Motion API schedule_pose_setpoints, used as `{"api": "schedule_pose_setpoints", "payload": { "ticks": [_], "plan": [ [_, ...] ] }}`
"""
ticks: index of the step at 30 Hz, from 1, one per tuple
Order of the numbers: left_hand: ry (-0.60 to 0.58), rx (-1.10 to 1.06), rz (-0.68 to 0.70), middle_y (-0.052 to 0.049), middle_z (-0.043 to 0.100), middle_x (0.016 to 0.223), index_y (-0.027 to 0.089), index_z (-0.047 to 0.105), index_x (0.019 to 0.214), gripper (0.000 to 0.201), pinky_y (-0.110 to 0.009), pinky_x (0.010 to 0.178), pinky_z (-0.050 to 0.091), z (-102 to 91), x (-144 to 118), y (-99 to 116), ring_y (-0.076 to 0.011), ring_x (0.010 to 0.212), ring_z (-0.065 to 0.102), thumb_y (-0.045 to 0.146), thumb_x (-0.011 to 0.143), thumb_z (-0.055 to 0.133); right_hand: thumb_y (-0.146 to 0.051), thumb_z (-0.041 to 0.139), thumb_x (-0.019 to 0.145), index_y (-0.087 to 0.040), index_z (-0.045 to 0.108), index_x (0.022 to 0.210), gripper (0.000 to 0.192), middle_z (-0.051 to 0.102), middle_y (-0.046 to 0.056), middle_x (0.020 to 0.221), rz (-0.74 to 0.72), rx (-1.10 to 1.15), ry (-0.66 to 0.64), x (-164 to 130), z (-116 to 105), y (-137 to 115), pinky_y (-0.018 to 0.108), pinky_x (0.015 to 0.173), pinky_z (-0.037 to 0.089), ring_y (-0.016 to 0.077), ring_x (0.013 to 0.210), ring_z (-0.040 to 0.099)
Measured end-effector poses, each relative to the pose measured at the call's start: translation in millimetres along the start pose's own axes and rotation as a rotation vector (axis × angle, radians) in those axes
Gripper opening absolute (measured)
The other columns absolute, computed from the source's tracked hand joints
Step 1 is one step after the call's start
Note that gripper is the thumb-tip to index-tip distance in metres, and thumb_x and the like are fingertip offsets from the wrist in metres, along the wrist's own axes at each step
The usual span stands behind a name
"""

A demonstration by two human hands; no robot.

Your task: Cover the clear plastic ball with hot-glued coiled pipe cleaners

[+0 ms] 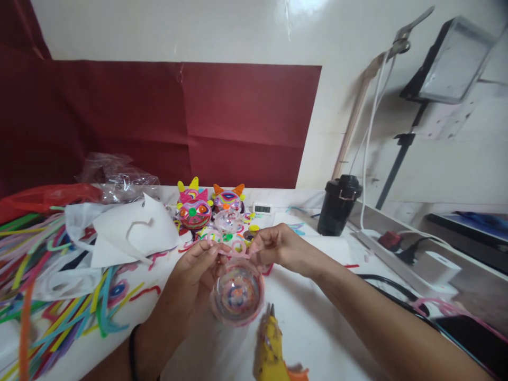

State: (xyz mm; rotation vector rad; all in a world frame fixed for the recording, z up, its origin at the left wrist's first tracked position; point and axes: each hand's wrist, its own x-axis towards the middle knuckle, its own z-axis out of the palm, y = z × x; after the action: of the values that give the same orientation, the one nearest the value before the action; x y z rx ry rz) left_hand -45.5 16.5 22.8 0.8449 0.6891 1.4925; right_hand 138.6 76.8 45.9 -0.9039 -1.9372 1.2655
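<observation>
Both hands up over the white table (317,328), meeting just above a clear dome (237,291) with coloured swirls inside.

Left hand (194,275): cups the dome from its left side, fingers curled round the edge, thumb and forefinger pinched on the left end of a pink pipe cleaner (232,248). Black band on that wrist.

Right hand (273,247): fingers clenched, tips pinching the right end of the same pipe cleaner. It doesn't touch the dome as far as I can see.

The pipe cleaner spans the gap between the two sets of fingertips, bent into small loops, sitting right at the dome's top rim. Touching the rim or just clear of it — can't tell, it's blurred there.

Yellow glue gun (270,349) lies on the table just below the dome, nozzle pointing up at it, not touching either hand.

Behind the hands: two finished spiral-patterned creature faces (194,209) with yellow and orange ears, side by side, and a small digital clock (262,208) to their right. Black tumbler (338,205) stands upright further right, well apart. Left side: heap of loose pipe cleaners (51,296) in mixed colours, white paper scraps (130,227) on top, crumpled clear plastic bag (115,177) behind.
</observation>
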Motion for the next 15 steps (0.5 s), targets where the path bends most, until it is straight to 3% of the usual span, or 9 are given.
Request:
{"api": "schedule_pose_setpoints", "payload": {
  "ticks": [7, 12, 15],
  "plan": [
    [0.076, -0.063, 0.037, -0.001, 0.068, 0.071, 0.015, 0.065, 0.076, 0.009, -0.020, 0.057, 0.053, -6.5, 6.2, 7.5, -0.0099, 0.060, 0.060, 0.013, 0.073, 0.072, -0.012, 0.059, 0.064, -0.018, 0.060, 0.060, 0.008, 0.062, 0.001, 0.055, -0.148, -0.300, 0.268, 1.3, -0.4, 8.7, 0.025, 0.049, 0.036, 0.0139, 0.051, 0.053],
    [0.005, -0.010, -0.079, -0.001, 0.067, 0.068, 0.014, 0.064, 0.070, 0.011, -0.020, 0.056, 0.052, -6.0, 3.3, 3.5, -0.0106, 0.059, 0.061, 0.017, 0.072, 0.074, -0.008, 0.059, 0.066, -0.020, 0.061, 0.064, 0.011, 0.062, 0.001, 0.061, -0.309, -0.439, 0.457, -0.9, 2.2, 3.5, 0.028, 0.059, 0.038, 0.0153, 0.057, 0.053],
    [-0.046, 0.080, -0.151, -0.003, 0.068, 0.067, 0.013, 0.063, 0.070, 0.015, -0.020, 0.056, 0.051, -2.3, -0.4, 2.3, -0.0111, 0.059, 0.061, 0.021, 0.070, 0.075, -0.012, 0.059, 0.071, -0.020, 0.061, 0.069, 0.008, 0.066, 0.002, 0.065, -0.349, -0.404, 0.493, -0.5, 4.5, 2.3, 0.026, 0.057, 0.042, 0.0156, 0.057, 0.058]
  ]
}}
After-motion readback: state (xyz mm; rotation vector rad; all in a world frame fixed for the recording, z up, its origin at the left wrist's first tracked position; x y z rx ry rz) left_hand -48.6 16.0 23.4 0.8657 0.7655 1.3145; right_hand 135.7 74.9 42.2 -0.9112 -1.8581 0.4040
